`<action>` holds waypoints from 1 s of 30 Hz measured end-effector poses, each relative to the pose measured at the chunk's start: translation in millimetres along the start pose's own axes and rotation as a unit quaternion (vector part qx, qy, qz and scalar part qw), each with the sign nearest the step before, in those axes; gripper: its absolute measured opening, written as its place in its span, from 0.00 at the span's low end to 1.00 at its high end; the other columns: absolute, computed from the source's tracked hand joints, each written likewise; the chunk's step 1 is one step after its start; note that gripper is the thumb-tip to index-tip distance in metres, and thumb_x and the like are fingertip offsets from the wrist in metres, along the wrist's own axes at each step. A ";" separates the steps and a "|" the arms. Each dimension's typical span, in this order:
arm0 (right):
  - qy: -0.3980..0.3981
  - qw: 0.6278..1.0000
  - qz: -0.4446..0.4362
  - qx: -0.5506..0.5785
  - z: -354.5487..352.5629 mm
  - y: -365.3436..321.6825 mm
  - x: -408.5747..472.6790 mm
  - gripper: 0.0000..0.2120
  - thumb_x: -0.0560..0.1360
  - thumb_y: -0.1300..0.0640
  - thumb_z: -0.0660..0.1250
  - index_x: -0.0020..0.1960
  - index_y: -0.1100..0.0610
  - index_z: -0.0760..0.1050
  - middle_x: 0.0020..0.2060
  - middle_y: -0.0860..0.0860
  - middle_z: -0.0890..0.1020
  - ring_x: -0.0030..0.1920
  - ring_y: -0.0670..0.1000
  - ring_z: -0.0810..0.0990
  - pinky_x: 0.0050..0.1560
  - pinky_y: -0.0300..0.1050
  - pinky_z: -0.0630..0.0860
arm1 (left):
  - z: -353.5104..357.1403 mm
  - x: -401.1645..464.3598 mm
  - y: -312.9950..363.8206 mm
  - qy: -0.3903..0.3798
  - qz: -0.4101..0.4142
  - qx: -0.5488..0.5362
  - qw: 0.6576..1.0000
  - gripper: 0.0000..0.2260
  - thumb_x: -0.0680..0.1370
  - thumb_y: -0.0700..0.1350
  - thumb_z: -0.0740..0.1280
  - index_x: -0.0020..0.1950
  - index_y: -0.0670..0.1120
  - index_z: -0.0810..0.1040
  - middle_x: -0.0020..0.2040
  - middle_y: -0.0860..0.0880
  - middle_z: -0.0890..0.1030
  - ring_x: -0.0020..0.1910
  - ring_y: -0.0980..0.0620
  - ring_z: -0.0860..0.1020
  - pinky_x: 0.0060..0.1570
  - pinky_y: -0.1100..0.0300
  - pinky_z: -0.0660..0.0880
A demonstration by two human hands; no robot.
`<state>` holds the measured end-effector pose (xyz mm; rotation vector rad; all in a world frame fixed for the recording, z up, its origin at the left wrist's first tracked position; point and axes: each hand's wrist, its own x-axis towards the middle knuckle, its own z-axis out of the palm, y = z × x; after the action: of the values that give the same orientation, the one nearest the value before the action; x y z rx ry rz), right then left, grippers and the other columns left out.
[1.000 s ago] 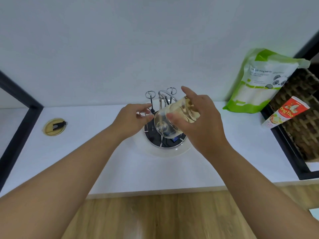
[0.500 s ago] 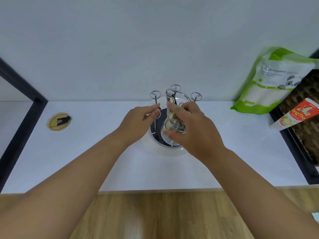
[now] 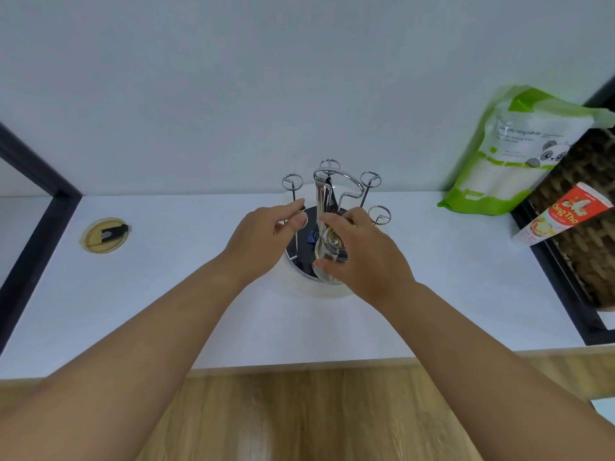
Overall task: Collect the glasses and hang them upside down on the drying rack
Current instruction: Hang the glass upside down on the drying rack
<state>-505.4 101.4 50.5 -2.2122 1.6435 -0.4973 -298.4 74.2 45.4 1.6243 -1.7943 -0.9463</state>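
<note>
A chrome wire drying rack (image 3: 336, 181) with ring-topped prongs and a loop handle stands on a round white tray (image 3: 299, 287) at the back of the white counter. My right hand (image 3: 362, 257) grips a clear glass (image 3: 329, 251), mouth down, over the rack's front right prong. My left hand (image 3: 266, 237) pinches the rack's left prong near its base. The fingers hide most of the glass and the prong under it.
A green and white refill pouch (image 3: 519, 151) leans on the wall at right. A red and white tube (image 3: 562, 214) lies by a dark woven basket (image 3: 589, 227). A round cable grommet (image 3: 104, 234) sits at left. A black frame edge (image 3: 30, 241) borders the counter.
The glass went from lying sideways in my right hand to mouth down, lowered over the rack. My left hand stayed on the rack's left side.
</note>
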 end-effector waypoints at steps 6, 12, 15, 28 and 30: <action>0.004 1.000 0.012 0.004 5.4 1.5 -0.4 0.34 0.73 0.47 0.77 0.76 0.47 0.71 0.62 0.51 0.73 0.53 0.56 0.80 0.45 0.47 0.77 | 0.3 -2.7 2.9 0.001 0.002 0.009 1.000 0.20 0.85 0.57 0.61 0.76 0.56 0.74 0.60 0.53 0.85 0.47 0.66 0.78 0.54 0.64 0.70; 0.002 1.000 0.021 0.009 6.9 0.3 0.5 0.35 0.73 0.44 0.77 0.77 0.46 0.69 0.62 0.50 0.73 0.53 0.57 0.80 0.48 0.50 0.80 | -0.7 -2.6 4.4 -0.001 0.011 0.024 1.000 0.20 0.85 0.56 0.60 0.76 0.54 0.74 0.54 0.65 0.76 0.53 0.64 0.76 0.45 0.75 0.66; -0.009 0.999 0.031 0.016 4.4 -1.3 1.5 0.39 0.71 0.40 0.78 0.78 0.45 0.66 0.62 0.49 0.73 0.57 0.55 0.79 0.51 0.50 0.80 | -3.7 -0.3 3.8 -0.021 0.001 0.034 0.999 0.21 0.85 0.57 0.59 0.77 0.57 0.71 0.67 0.56 0.81 0.62 0.57 0.79 0.57 0.66 0.68; 0.025 1.000 0.011 0.002 -119.7 -33.2 -0.6 0.35 0.77 0.31 0.66 0.79 0.43 0.64 0.65 0.48 0.75 0.61 0.54 0.80 0.55 0.50 0.77 | -67.7 -14.8 110.4 0.070 0.039 0.032 0.996 0.17 0.85 0.56 0.60 0.71 0.55 0.78 0.66 0.58 0.79 0.60 0.62 0.75 0.66 0.56 0.72; 0.054 0.998 0.008 0.012 -164.6 -44.9 0.6 0.35 0.78 0.32 0.65 0.80 0.43 0.64 0.67 0.48 0.75 0.65 0.53 0.78 0.59 0.50 0.76 | -93.2 -18.6 154.0 0.075 0.066 0.033 0.995 0.18 0.85 0.57 0.59 0.73 0.56 0.76 0.69 0.58 0.77 0.63 0.61 0.75 0.67 0.57 0.70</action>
<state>-544.7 102.9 216.6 -2.1887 1.6987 -0.6392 -317.7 83.6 225.1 1.5507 -1.8208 -0.6956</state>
